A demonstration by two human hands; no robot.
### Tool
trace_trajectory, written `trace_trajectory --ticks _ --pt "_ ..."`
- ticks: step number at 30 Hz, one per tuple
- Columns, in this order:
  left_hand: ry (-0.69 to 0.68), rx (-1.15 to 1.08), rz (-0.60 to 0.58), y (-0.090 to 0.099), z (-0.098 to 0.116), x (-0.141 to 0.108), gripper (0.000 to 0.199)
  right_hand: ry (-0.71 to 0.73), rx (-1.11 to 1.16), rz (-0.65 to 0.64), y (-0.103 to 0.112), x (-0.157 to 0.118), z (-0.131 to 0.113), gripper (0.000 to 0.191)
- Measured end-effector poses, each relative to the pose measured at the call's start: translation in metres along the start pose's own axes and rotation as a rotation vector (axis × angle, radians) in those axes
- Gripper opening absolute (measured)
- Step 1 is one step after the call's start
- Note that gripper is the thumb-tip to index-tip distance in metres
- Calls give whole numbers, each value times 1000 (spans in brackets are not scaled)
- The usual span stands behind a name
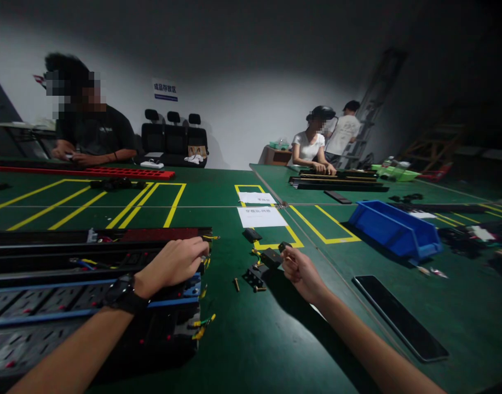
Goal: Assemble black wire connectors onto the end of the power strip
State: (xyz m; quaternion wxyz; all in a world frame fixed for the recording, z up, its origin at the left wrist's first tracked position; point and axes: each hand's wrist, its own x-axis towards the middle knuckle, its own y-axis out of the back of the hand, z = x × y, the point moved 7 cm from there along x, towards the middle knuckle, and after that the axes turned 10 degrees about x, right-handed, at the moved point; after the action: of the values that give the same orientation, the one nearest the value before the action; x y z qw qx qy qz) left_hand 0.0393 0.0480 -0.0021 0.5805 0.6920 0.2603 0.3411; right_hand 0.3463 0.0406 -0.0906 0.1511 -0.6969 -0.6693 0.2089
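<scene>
My left hand (pixel 174 264), a black watch on its wrist, rests on the right end of the long black rail assemblies (pixel 152 323), fingers bent down over the edge; what they grip is hidden. Yellow-green wires (pixel 204 324) stick out from those ends. My right hand (pixel 302 272) is closed on a small black block (pixel 283 247), just above the green table. Beside it lie a larger black block (pixel 271 257), another black piece (pixel 251 235), black brackets (pixel 254 276) and a brass-coloured screw (pixel 236 284).
A blue bin (pixel 394 232) and a phone (pixel 400 317) lie to the right. Paper labels (pixel 262 216) and yellow tape mark the table. One person (pixel 97 128) works at the far left, another (pixel 310 145) at the far right; a third stands behind.
</scene>
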Motion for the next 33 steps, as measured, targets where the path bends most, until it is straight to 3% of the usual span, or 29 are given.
trace_trajectory --ticks 7,12,16,24,33 --pt "-10 11 16 -2 -2 0 26 274 -582 -163 -21 -15 -13 51" --pt "0 25 -7 -2 0 0 25 519 -1151 -515 -60 -51 -9 22" --pt "8 32 -23 -1 1 0 24 565 -1440 -646 -71 -65 6 27" --pt "18 24 -52 -1 2 0 25 527 -1532 -631 -67 -61 11 29" --pt "8 25 -37 -2 2 0 27 477 -1473 -639 -65 -59 11 11"
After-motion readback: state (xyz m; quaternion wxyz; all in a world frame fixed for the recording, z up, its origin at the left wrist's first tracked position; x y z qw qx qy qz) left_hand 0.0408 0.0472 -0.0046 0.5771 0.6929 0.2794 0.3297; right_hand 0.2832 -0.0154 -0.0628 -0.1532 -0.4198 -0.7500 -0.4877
